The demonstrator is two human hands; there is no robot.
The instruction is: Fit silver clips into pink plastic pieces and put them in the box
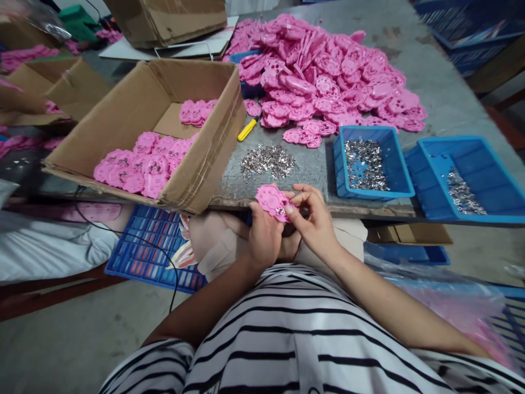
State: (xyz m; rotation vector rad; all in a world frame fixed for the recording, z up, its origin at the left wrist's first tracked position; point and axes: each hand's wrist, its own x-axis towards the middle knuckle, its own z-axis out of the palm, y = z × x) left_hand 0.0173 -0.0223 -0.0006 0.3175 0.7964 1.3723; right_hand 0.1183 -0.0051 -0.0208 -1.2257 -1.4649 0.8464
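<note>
A flat pink plastic piece with a scalloped edge point(268, 200) is held just in front of the table edge. My left hand point(263, 235) grips it from below and the left, thumb along its near side. My right hand point(312, 219) pinches its right side, thumb and finger closed at a small shiny metal part point(280, 211) on the piece. Whether the right fingers hold another metal part cannot be seen. Just beyond the hands lies a loose heap of small metal parts point(268, 162) on the table.
A cardboard box point(205, 169) holding similar pink pieces stands on the left. Behind are a large pile of pink pieces point(328, 82) and a yellow-handled tool point(246, 129). Two blue bins, one nearer point(373, 193) and one farther right point(492, 218), contain small metal parts.
</note>
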